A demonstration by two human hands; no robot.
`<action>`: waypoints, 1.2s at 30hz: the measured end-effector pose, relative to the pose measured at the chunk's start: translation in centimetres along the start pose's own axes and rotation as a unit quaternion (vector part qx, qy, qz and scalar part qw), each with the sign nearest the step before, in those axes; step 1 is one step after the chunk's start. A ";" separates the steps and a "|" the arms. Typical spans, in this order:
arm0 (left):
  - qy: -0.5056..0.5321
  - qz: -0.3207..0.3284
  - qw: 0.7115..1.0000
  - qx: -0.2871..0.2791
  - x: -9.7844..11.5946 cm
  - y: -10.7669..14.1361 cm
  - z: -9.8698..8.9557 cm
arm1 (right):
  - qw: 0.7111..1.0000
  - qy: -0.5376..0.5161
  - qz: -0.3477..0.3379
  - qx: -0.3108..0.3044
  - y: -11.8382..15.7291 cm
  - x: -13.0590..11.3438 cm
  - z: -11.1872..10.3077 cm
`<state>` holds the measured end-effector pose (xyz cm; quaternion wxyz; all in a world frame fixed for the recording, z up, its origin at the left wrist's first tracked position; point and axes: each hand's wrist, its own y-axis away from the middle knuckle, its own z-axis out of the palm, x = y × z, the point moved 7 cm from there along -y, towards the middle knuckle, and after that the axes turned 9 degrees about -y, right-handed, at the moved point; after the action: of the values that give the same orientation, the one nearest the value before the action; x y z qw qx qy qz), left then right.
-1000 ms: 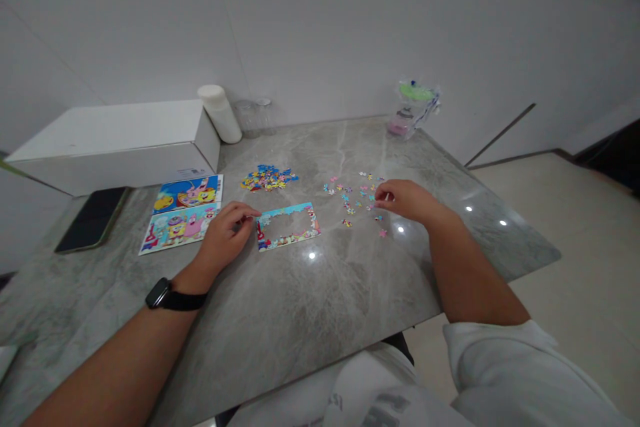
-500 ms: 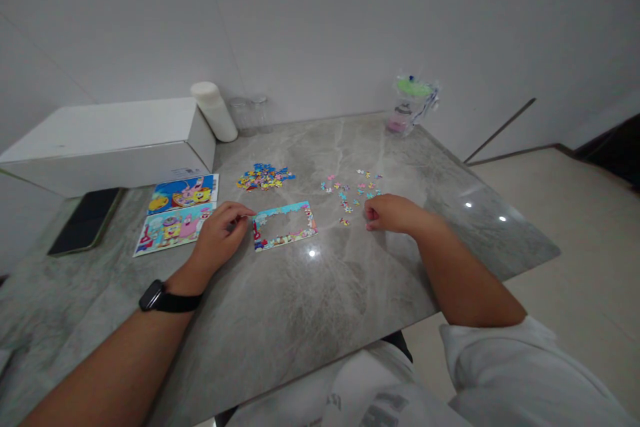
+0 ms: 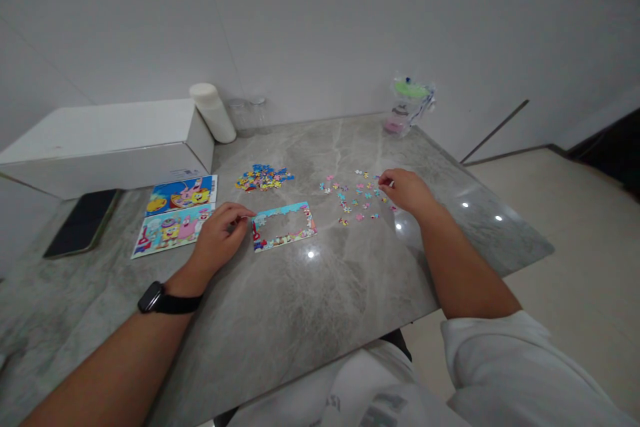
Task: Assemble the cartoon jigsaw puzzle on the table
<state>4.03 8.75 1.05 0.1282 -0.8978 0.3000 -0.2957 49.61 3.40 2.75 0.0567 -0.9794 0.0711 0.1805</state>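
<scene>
Toward the middle of the grey table point(image 3: 320, 300), a puzzle border point(image 3: 290, 238) is lying flat, its inner edges framing an opening onto the stone. At its upper left corner, the left hand point(image 3: 223, 237) is resting its fingertips, apparently touching; whether they are gripping, I cannot tell. Off to the right, the right hand point(image 3: 407, 192) is curling thumb and forefinger together over the outer edge of the loose pieces point(image 3: 369, 195); too small to tell whether they are pinching one. Behind the border, a piece pile point(image 3: 265, 177) is sitting. Stone is stretching from the border to the near edge, giving both wrists room.
</scene>
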 end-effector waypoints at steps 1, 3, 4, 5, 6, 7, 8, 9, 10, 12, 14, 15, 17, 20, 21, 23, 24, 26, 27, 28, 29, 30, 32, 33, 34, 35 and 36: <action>0.000 0.000 1.000 0.000 0.0 0.0 0.0 | 1.000 0.001 0.003 -0.003 0.0 0.2 0.1; 0.000 -0.001 1.000 0.001 -0.1 0.0 0.0 | 1.000 0.002 0.004 -0.009 -0.1 0.4 0.4; 0.001 -0.002 1.000 0.002 -0.1 0.0 0.0 | 1.000 0.003 0.001 -0.012 -0.1 0.4 0.5; 0.002 -0.002 1.000 0.002 -0.1 0.0 0.0 | 1.000 0.004 -0.003 -0.014 -0.1 0.3 0.6; 0.002 -0.002 1.000 0.002 -0.1 0.0 0.0 | 1.000 0.004 -0.010 -0.015 -0.1 0.1 0.8; 0.002 -0.001 1.000 0.002 -0.1 0.0 0.0 | 1.000 0.001 -0.020 -0.015 -0.1 -0.2 1.1; 0.001 -0.001 1.000 0.001 -0.1 0.0 0.0 | 0.999 -0.005 -0.033 -0.014 -0.1 -0.7 1.4; 0.000 -0.001 1.000 0.001 -0.1 0.0 0.0 | 0.999 -0.012 -0.049 -0.013 0.0 -1.3 1.7; -0.001 0.000 1.000 0.000 -0.2 0.0 0.1 | 0.998 -0.021 -0.066 -0.011 0.0 -1.9 2.1; -0.002 0.002 1.000 0.000 -0.2 0.0 0.1 | 0.994 -0.036 -0.098 -0.008 0.0 -3.4 3.1; -0.001 0.007 1.000 0.002 -0.2 0.0 0.1 | 0.992 -0.040 -0.121 -0.013 -0.2 -4.7 3.9; 0.000 0.010 1.000 0.004 -0.1 0.0 0.1 | 0.991 -0.037 -0.128 -0.019 -0.3 -5.2 4.3; 0.003 0.016 1.000 0.006 0.0 0.0 0.1 | 0.989 -0.025 -0.137 -0.039 -0.7 -6.1 5.0; 0.012 0.018 1.000 0.006 0.2 0.0 0.0 | 0.987 -0.003 -0.142 -0.077 -1.5 -6.9 5.5; 0.013 0.017 1.000 0.007 0.3 0.0 0.0 | 0.986 0.004 -0.142 -0.089 -1.8 -7.1 5.6; 0.012 0.018 1.000 0.008 0.3 0.0 0.0 | 0.984 0.016 -0.142 -0.106 -2.4 -7.6 5.7; 0.010 0.020 1.000 0.010 0.3 0.0 0.0 | 0.983 0.023 -0.143 -0.113 -2.7 -7.8 5.7; 0.008 0.024 1.000 0.010 0.2 0.0 0.0 | 0.980 0.039 -0.145 -0.132 -3.2 -8.2 6.0; 0.009 0.026 1.000 0.010 0.2 0.0 0.1 | 0.977 0.048 -0.146 -0.144 -3.5 -8.4 6.2; 0.011 0.028 1.000 0.011 0.1 0.1 0.1 | 0.975 0.057 -0.147 -0.156 -3.7 -8.5 6.4; 0.013 0.028 0.999 0.013 0.1 0.1 0.2 | 0.973 0.066 -0.146 -0.166 -4.0 -8.6 6.6; 0.015 0.029 0.999 0.014 0.0 0.2 0.2 | 0.971 0.075 -0.145 -0.175 -4.2 -8.6 6.7; 0.018 0.029 0.999 0.017 -0.1 0.2 0.3 | 0.967 0.088 -0.143 -0.189 -4.6 -8.8 7.0; 0.019 0.029 0.999 0.016 -0.2 0.3 0.4 | 0.966 0.093 -0.142 -0.198 -4.7 -8.8 7.1; 0.019 0.030 0.999 0.015 -0.2 0.3 0.5 | 0.963 0.096 -0.140 -0.207 -4.8 -8.8 7.2; 0.019 0.030 0.999 0.014 -0.2 0.3 0.5 | 0.962 0.099 -0.138 -0.216 -4.9 -8.8 7.2; 0.019 0.030 0.999 0.013 -0.3 0.3 0.6 | 0.960 0.101 -0.135 -0.222 -5.1 -8.7 7.2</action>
<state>4.07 8.73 0.38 0.1433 -0.8808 0.3251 -0.3130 39.86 10.40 -0.32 -0.1458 -0.9810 -0.0982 0.0826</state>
